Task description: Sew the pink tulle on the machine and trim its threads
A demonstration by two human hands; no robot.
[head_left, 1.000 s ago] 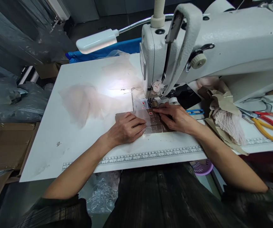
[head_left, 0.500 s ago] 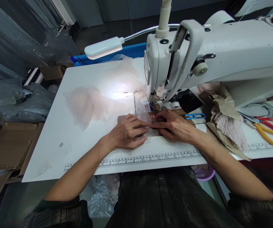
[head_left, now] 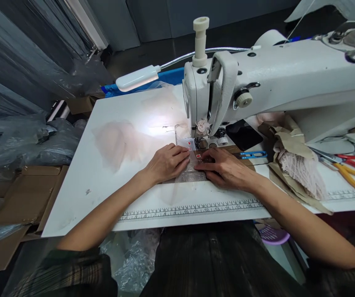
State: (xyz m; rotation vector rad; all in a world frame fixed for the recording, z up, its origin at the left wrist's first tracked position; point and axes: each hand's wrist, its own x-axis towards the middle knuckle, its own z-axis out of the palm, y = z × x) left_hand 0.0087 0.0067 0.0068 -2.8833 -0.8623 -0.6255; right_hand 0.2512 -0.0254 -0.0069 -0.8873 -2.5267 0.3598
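Sheer pale fabric (head_left: 192,171) lies over a brown strip (head_left: 182,178) just in front of the sewing machine's needle area (head_left: 198,142). My left hand (head_left: 169,161) is closed, its fingertips pinching the fabric's left side beside the metal plate. From the right, my right hand (head_left: 225,168) grips the same fabric, thumb and forefinger bent close together, near a small red mark. The fingers partly cover the cloth. A blue thread snipper (head_left: 253,154) lies just beyond my right knuckles. More sheer pink fabric (head_left: 118,144) spreads over the table on the left.
The white sewing machine (head_left: 266,78) looms over the right side, its lamp (head_left: 138,78) at the back. A printed ruler (head_left: 192,210) runs along the table's front edge. Scissors with orange handles (head_left: 352,177), brown paper (head_left: 290,140) and a black phone-like slab (head_left: 244,134) lie right. Cardboard boxes (head_left: 25,198) stand left.
My left hand has shifted up towards the needle area, and its fingers have drawn together. Sheer fabric now shows below it, towards the front edge. My right hand stays nearly in place. The view has shifted slightly.
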